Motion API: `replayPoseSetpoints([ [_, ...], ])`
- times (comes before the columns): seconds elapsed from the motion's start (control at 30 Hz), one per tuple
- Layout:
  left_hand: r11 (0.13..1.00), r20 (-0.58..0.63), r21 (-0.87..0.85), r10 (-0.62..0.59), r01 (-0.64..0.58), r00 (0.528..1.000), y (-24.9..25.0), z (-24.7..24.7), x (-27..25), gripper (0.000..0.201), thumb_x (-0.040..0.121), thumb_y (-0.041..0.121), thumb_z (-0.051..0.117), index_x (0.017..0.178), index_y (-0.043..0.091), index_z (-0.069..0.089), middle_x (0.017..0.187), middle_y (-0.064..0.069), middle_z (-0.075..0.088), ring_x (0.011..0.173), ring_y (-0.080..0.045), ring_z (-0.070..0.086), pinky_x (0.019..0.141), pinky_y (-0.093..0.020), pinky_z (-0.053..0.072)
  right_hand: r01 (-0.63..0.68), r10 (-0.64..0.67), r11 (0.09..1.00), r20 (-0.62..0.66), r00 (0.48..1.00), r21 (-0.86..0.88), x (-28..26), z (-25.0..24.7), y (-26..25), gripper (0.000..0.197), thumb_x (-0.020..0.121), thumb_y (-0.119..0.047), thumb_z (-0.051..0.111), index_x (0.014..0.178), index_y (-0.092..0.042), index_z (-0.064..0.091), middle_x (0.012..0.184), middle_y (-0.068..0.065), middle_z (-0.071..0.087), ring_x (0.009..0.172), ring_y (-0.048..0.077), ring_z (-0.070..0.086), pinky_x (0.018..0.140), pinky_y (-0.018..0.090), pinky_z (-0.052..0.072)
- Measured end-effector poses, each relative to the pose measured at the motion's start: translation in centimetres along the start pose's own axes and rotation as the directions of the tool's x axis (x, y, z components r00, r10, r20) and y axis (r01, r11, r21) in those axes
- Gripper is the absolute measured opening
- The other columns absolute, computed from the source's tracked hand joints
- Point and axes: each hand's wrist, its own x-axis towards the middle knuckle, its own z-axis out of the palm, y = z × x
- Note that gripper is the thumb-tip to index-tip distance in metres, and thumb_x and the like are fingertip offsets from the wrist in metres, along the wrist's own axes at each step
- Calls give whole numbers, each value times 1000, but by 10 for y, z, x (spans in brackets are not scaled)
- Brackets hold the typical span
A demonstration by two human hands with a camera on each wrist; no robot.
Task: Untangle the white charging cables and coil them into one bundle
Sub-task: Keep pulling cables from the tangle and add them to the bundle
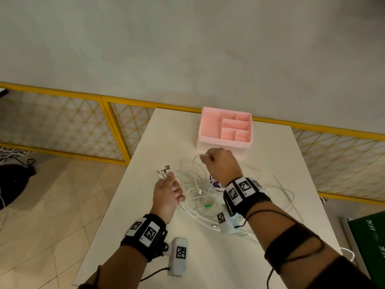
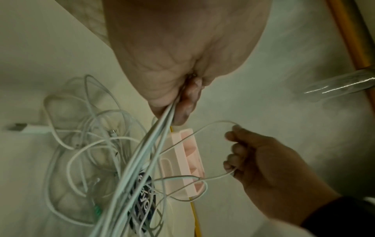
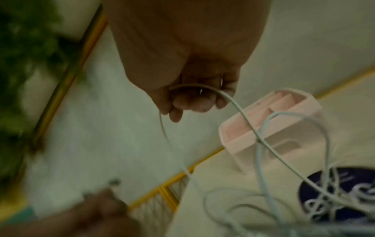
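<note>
Here the left hand [image 1: 166, 197] grips several white charging cables [image 1: 200, 197] together, their plug ends [image 1: 163, 171] sticking out past its fingers toward 12 o'clock. The right hand [image 1: 221, 165] is closed around one raised cable loop [image 2: 207, 129]. The rest of the tangle lies on the counter [image 1: 208, 257] between the hands, over what seems to be a dark purple disc [image 3: 334, 192]. A pink organiser box [image 1: 226, 128] stands at 12 o'clock from the tangle.
</note>
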Motion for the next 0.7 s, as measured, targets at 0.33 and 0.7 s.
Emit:
replayPoseSetpoints([
  [0.33,993,180,-54,-97,109,979,11,44,6,33,106,33,46,87,10,59,62,-1,49,45,-9,35,41,-22,33,-68,29,764,70,997,642,-23,-27,-29,24,101,-10,52,93,4,71,49,-23,55,44,-2,47,51,9,34],
  [0.7,939,-17,-291,-199,186,980,5,35,26,34,108,25,40,77,14,49,49,6,38,38,-8,34,37,-19,31,-271,52,773,368,928,573,-60,-17,25,31,95,-5,52,68,-13,64,41,-12,38,40,6,31,46,20,25],
])
